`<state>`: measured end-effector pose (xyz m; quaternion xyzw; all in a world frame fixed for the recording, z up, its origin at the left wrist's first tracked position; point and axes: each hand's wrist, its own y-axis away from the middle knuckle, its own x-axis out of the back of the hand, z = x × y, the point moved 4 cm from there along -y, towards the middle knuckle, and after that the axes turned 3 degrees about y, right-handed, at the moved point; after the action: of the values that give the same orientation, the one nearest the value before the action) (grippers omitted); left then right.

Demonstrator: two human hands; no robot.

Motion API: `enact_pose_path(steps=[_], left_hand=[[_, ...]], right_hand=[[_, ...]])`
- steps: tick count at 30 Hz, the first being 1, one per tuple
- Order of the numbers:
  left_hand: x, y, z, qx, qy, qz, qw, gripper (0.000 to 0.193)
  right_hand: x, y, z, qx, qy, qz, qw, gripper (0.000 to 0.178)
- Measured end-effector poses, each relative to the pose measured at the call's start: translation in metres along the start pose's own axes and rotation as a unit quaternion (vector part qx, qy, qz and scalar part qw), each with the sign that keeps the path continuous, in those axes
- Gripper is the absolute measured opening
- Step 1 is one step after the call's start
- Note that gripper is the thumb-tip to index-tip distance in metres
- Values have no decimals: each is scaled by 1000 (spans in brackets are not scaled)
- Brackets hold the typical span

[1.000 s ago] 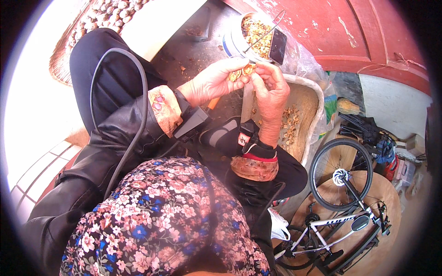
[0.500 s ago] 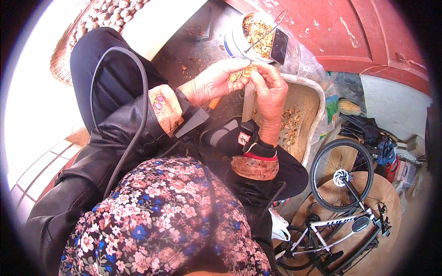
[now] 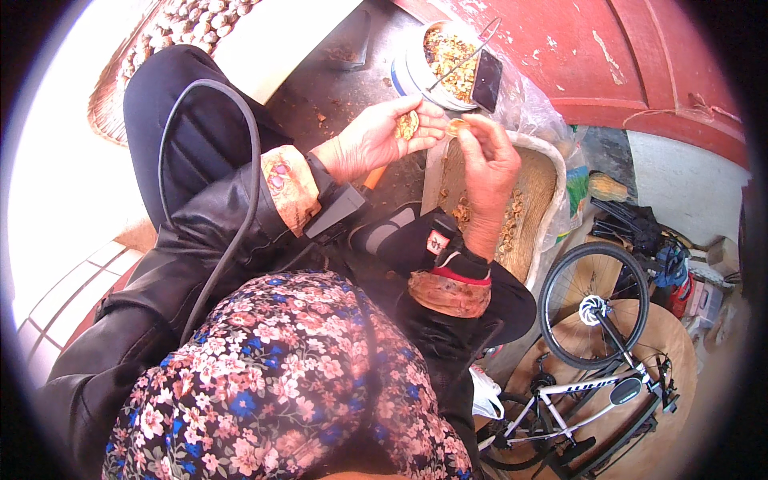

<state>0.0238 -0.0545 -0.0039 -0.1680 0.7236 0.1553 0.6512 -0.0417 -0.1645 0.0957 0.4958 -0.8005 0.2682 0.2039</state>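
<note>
My left hand (image 3: pixel 380 138) is turned palm up, its fingers stretched out, with a yellow-brown walnut piece (image 3: pixel 407 125) lying in it. Close by on the right, my right hand (image 3: pixel 490 164) pinches a smaller walnut piece (image 3: pixel 456 126) between thumb and fingers. A small gap separates the two pieces. Beyond the hands stands a white bucket (image 3: pixel 408 74) holding many walnut pieces, with a wire handle raised. Below my right hand is a shallow tan tray (image 3: pixel 544 172) with scattered shell-like bits in it.
A dark phone (image 3: pixel 486 80) rests at the bucket's right rim. Whole walnuts (image 3: pixel 192 24) lie in a woven basket (image 3: pixel 104 104) at the upper left. An orange handle (image 3: pixel 373 178) shows beneath my left wrist. A bicycle (image 3: pixel 594 308) stands at the right, near a red door (image 3: pixel 592 56).
My hands have parted. The right hand has moved right and slightly down with a walnut piece, while the left fingers have opened out, leaving the other piece lying in the palm.
</note>
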Motion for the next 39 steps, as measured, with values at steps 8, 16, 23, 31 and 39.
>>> enact_pose_path(steps=[8, 16, 23, 31, 39], left_hand=[[-12, -1, 0, -16, 17, -51, 998, 47], [-20, 3, -4, -25, 32, -22, 999, 46], [-11, 1, -3, -29, 26, -41, 998, 46], [-9, 2, 3, -22, 33, -71, 997, 47], [-3, 2, 6, -92, -20, 8, 996, 46]], right_hand=[[31, 4, -19, 30, 217, 117, 969, 26], [-50, 14, -34, 79, 153, -41, 984, 27], [-52, 15, -15, 2, 72, -60, 996, 20], [-61, 15, -20, 34, 22, -76, 996, 20], [-63, 13, -21, -5, -63, -75, 995, 18]])
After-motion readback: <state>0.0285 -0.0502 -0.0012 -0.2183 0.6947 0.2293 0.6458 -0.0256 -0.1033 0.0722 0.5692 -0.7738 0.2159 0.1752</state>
